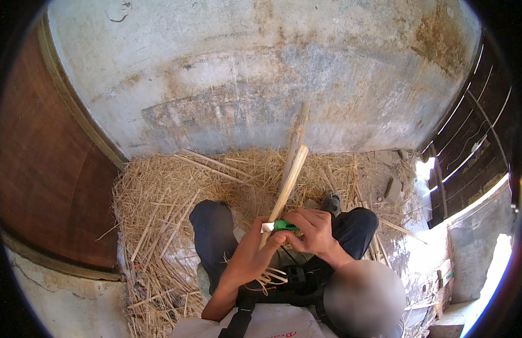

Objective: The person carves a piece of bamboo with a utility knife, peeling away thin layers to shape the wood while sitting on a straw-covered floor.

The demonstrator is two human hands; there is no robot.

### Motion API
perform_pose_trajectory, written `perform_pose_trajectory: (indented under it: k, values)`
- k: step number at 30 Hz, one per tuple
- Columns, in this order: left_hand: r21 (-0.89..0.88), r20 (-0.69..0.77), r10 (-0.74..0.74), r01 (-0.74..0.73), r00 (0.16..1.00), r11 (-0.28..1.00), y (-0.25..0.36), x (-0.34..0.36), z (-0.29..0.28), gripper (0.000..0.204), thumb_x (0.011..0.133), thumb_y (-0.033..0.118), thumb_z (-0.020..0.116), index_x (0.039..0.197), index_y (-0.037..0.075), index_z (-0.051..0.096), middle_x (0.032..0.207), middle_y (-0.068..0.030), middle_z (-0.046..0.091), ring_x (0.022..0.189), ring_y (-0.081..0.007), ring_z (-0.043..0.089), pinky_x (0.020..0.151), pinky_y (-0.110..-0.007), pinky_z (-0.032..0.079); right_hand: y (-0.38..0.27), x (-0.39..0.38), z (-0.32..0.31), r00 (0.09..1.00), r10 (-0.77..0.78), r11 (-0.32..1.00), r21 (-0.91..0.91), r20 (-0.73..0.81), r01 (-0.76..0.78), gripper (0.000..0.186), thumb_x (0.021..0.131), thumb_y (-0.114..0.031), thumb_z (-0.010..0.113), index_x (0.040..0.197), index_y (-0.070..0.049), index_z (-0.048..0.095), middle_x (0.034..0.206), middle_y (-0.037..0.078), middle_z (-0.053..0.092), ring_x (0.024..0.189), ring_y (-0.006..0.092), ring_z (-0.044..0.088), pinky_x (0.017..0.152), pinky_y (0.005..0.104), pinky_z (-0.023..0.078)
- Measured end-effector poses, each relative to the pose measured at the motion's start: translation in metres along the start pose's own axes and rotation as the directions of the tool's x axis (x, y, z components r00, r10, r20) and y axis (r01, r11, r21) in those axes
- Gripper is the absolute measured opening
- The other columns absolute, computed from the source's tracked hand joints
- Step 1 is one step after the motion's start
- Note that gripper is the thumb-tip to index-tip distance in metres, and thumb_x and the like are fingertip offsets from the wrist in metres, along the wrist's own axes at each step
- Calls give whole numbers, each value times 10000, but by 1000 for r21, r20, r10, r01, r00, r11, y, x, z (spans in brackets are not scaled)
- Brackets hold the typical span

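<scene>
My left hand (pixel 252 253) is closed around the lower part of a pale split stick (pixel 290 183), which slants up and away from my lap. My right hand (pixel 314 232) grips a green-handled tool (pixel 284 225). Its short, pale, blade-like end lies against the stick beside my left fingers; the exact kind of tool cannot be made out. Several thin, curled strips (pixel 272 276) hang below my left hand. Both hands are close together, between my bent knees.
Straw and shavings (pixel 154 225) cover the floor, with loose sticks (pixel 213 166) among them. Another stick (pixel 297 127) leans on the stained wall (pixel 233 73) ahead. A brown panel (pixel 58 152) stands left, dark slatted boards (pixel 469 135) right. A brick-like block (pixel 393 190) lies at right.
</scene>
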State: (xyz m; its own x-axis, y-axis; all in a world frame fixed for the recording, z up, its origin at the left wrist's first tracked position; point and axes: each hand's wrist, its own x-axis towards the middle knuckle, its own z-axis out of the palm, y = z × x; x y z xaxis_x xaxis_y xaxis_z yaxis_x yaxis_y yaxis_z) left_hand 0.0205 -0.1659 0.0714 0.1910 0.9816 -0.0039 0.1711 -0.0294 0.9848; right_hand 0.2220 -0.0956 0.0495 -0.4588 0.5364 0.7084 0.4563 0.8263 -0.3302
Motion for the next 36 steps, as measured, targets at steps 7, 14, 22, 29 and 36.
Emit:
perform_pose_trajectory:
  k: [7, 14, 22, 29, 36]
  values:
    - [-70, -71, 29, -34, 997, 997, -9, 2, 8, 622, 1074, 427, 708, 1377, -41, 431, 1194, -190, 624, 1111, -235, 628, 962, -392, 505, 0, -3, 1, 1000, -20, 1000, -11, -4, 20, 368, 762, -263, 887, 1057, -88, 755, 857, 57, 701, 692, 266, 733, 617, 385, 598]
    - [-114, -68, 6, -14, 998, 993, -10, 2, 8, 536, 1111, 364, 657, 1391, -6, 388, 1130, -118, 574, 995, -157, 574, 860, -332, 478, -2, -8, 5, 1000, 4, 1000, -3, 0, -4, 336, 762, -256, 892, 1024, -92, 762, 834, 44, 697, 668, 251, 726, 603, 382, 594]
    - [-247, 0, -86, 83, 996, 965, -7, 0, 9, 373, 1166, 354, 538, 1371, 76, 397, 941, 17, 518, 747, -44, 487, 603, -236, 410, -8, -4, 0, 999, 33, 999, -31, -30, -34, 334, 774, -297, 904, 1017, -109, 771, 815, 30, 694, 649, 238, 718, 585, 369, 581]
    - [-38, -76, 16, -19, 997, 999, -2, -4, 13, 347, 1169, 328, 516, 1316, 33, 406, 944, -17, 508, 769, -63, 489, 630, -260, 432, -7, 2, -10, 999, 42, 998, -54, -20, -43, 301, 814, -310, 895, 1016, -118, 779, 794, 23, 694, 617, 240, 700, 577, 377, 576]
    - [30, 27, 26, -27, 999, 999, -5, -28, 22, 502, 1141, 395, 581, 1311, -48, 419, 1074, -135, 551, 917, -201, 565, 862, -391, 492, 56, 21, -40, 859, 351, 895, -138, -372, -425, 243, 976, -263, 783, 1038, -29, 766, 782, 175, 705, 640, 337, 689, 603, 424, 536]
